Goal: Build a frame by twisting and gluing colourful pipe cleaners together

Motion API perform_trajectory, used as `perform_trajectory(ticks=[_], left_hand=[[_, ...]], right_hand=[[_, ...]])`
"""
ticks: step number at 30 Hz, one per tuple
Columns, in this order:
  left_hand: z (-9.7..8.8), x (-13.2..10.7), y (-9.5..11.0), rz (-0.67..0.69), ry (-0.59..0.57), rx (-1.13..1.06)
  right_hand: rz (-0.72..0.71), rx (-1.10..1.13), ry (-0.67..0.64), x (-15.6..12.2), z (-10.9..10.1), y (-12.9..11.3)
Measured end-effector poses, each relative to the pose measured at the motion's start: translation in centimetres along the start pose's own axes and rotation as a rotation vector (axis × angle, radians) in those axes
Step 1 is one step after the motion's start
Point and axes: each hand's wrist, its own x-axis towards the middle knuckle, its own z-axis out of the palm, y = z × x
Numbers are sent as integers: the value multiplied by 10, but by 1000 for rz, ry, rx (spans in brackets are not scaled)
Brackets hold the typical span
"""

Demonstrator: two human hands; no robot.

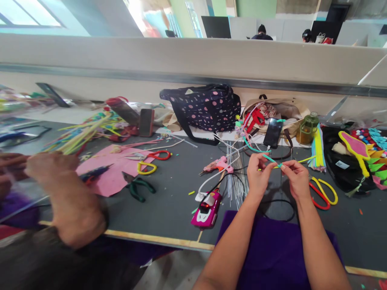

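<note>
My left hand (259, 175) pinches a teal pipe cleaner (269, 158) between thumb and fingertips, above the dark table. Close beside it, my right hand (295, 177) is closed on the same pipe cleaner near its end. A yellow pipe cleaner (308, 159) shows behind my fingers; whether it is held too I cannot tell. Scissors with red and yellow handles (328, 192) lie right of my right wrist. Under my forearms is a purple cloth (275, 249). A phone (273, 133) leans just beyond my hands.
A pink glue gun (220, 164) and a magenta car-shaped power socket (208, 209) lie left of my arms with cables. Pliers (138, 187) rest farther left, near a co-worker's blurred arm (71, 197). A dark patterned bag (205, 106) and a green bottle (307, 128) stand at the back.
</note>
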Motion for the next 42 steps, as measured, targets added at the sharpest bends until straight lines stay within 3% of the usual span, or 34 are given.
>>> perform_trajectory(ticks=[3,9,22,26,42], left_hand=[[4,1,-4,-162,-9,-164],[4,-1,-5,-304,-258,-263],[-1,3,5,-500,-270,-396],[-2,4,5,-558,-268,-448],[0,3,-1,-465,-263,-320]], right_hand=[[34,56,20,1,0,-1],[58,112,-13,-1,0,-4],[-143,-72,-76,-6,0,-2],[-145,-68,-90,-7,2,-3],[6,14,-56,-2,2,-1]])
